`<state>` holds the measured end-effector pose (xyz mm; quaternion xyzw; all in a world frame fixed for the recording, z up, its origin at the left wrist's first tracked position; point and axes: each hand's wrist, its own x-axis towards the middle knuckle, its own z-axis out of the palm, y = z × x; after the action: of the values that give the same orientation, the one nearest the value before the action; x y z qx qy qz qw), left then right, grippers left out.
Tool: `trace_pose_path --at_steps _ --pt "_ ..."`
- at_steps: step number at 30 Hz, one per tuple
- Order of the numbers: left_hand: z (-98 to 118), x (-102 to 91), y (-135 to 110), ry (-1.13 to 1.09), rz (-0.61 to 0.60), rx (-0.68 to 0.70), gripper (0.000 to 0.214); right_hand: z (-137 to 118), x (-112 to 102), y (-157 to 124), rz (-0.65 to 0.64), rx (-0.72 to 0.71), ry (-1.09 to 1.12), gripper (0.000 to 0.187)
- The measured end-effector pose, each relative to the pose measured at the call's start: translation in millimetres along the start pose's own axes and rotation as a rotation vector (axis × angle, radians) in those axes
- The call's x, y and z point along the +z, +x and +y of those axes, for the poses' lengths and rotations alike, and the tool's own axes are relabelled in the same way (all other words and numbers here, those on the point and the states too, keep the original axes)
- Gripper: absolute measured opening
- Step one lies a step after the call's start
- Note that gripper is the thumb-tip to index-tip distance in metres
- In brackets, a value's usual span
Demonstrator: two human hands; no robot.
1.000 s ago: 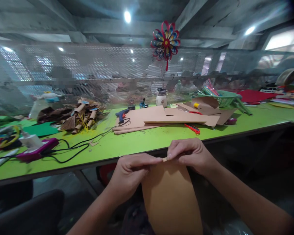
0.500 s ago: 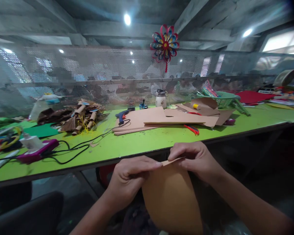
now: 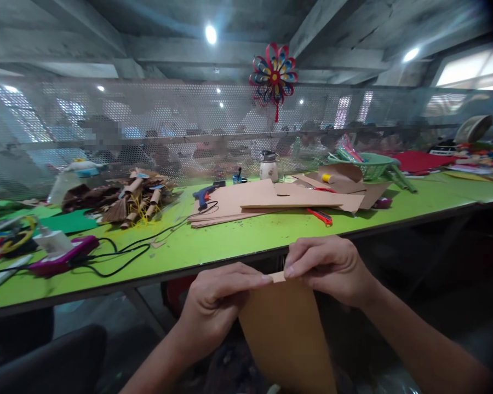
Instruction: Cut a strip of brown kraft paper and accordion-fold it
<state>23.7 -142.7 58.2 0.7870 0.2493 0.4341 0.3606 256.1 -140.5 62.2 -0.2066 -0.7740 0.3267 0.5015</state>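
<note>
Brown paper sheet (image 3: 287, 334) in hand, a person works its upper edge in front of the lime-green table (image 3: 225, 241), just on the near side of that table's front edge. Half a second ago the turned strip along the top ran out longer, on under the right fingers; now only a short folded lip (image 3: 277, 277) shows between the two hands, and the sheet's right side hangs straighter. The things on the table lie as they did.

The left hand (image 3: 219, 301) is closed in a pinch, its thumb and forefinger stretched along the top edge. The right hand (image 3: 332, 268), fingers curled, pinches the same edge just beside the lip. The sheet hangs below the tabletop, its lower end out of sight.

On the table, a bare green strip separates the front edge from a stack of brown paper (image 3: 234, 200) and a red-handled tool (image 3: 320, 216) farther back. A purple power strip (image 3: 63, 257) sits near the table's front edge at its left end, well apart from both hands. To the right, below the table, dark open space surrounds the right forearm.
</note>
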Motion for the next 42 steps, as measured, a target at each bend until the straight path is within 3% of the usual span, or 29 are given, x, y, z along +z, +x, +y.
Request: trace_pose_path --at_steps 3,9,13,15,23,29,32,35,38,42 --pt "3 -1.8 3 0.012 -0.025 -0.119 0.021 0 -2 0 -0.006 -0.017 -0.047 0.015" --pt "18 -8.8 22 -0.121 -0.164 -0.357 0.038 3 -2 0 -0.069 -0.027 -0.089 0.017" --pt "25 -7.3 31 0.040 -0.382 -0.418 0.046 5 0 1 -0.070 -0.024 -0.022 0.016" --pt "24 -3.7 31 0.103 -0.434 -0.409 0.046 7 0 1 -0.075 -0.017 0.001 0.015" --pt "13 8.7 28 0.184 -0.442 -0.375 0.046 14 0 -5 -0.038 0.084 0.072 0.011" --pt "11 6.0 29 0.265 -0.392 -0.398 0.043 26 -6 -8 0.109 0.234 0.212 0.005" --pt "10 5.4 28 0.269 -0.387 -0.420 0.043 29 -6 -11 0.163 0.324 0.315 0.015" --pt "9 6.8 27 0.292 -0.385 -0.417 0.042 25 1 -12 0.125 0.382 0.414 0.034" --pt "8 9.0 25 0.303 -0.362 -0.384 0.039 18 15 -13 0.088 0.488 0.304 0.031" --pt "8 10.4 23 0.301 -0.353 -0.371 0.036 13 31 -12 0.177 0.518 0.066 0.023"
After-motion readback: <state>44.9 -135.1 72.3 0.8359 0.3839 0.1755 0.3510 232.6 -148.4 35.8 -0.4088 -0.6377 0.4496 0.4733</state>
